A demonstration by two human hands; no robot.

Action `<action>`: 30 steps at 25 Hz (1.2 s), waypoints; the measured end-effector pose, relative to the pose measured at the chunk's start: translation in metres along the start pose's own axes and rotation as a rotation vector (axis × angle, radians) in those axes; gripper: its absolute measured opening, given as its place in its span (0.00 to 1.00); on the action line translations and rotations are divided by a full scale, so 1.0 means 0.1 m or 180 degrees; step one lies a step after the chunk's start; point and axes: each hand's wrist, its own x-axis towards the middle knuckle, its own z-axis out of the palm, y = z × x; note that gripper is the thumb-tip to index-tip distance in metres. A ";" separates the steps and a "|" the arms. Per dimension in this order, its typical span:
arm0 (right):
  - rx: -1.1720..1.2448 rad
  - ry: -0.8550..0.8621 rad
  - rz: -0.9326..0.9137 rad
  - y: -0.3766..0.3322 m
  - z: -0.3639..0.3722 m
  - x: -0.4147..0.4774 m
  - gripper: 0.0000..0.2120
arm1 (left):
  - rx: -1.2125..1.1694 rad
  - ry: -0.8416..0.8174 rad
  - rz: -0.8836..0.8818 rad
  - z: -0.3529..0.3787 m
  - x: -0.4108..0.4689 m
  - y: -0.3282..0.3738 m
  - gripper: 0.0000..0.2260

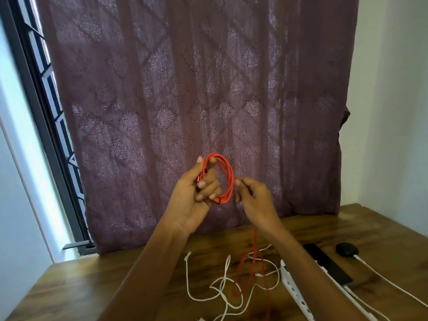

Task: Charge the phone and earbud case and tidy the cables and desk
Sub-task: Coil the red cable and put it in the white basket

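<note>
My left hand (192,200) and right hand (257,200) are bare, nails short and pale. Left forearm (148,269) and right forearm (312,265) bare to the frame edge.

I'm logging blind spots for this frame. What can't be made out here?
Head view only:
Right hand: motion-blurred; whether it pinches the red cable is unclear.
Power strip: the right forearm covers part, the bottom edge cuts it off; plugs unseen.
Phone: the forearm hides its near side; port unseen.
White cables: some ends run off the bottom edge.

Red cable (230,181) coiled in left hand (194,195), tail hanging
</note>
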 end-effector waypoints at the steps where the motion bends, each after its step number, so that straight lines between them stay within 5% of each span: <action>1: -0.0173 -0.0025 0.0066 0.03 0.04 -0.07 0.16 | 0.0043 0.0055 0.0061 -0.01 0.02 0.01 0.15; 8: -0.1383 -0.0689 -0.0073 0.04 0.15 -0.53 0.14 | 0.0880 0.0788 0.0687 -0.14 0.12 0.01 0.14; 14: -0.1360 -0.1138 -0.0392 -0.09 0.06 -0.60 0.12 | 0.2014 0.1126 0.0943 -0.20 0.06 -0.13 0.12; 19: -0.2578 -0.0869 -0.1586 -0.25 -0.13 -0.47 0.08 | 0.2259 0.0885 0.0893 -0.23 -0.01 -0.26 0.10; 25: -0.2645 -0.0841 -0.2645 -0.44 -0.23 -0.31 0.05 | 0.2582 0.0821 0.0790 -0.23 -0.07 -0.47 0.11; 30: -0.2382 -0.0851 -0.2816 -0.57 -0.37 -0.18 0.06 | 0.2528 0.0223 0.0195 -0.09 -0.17 -0.44 0.17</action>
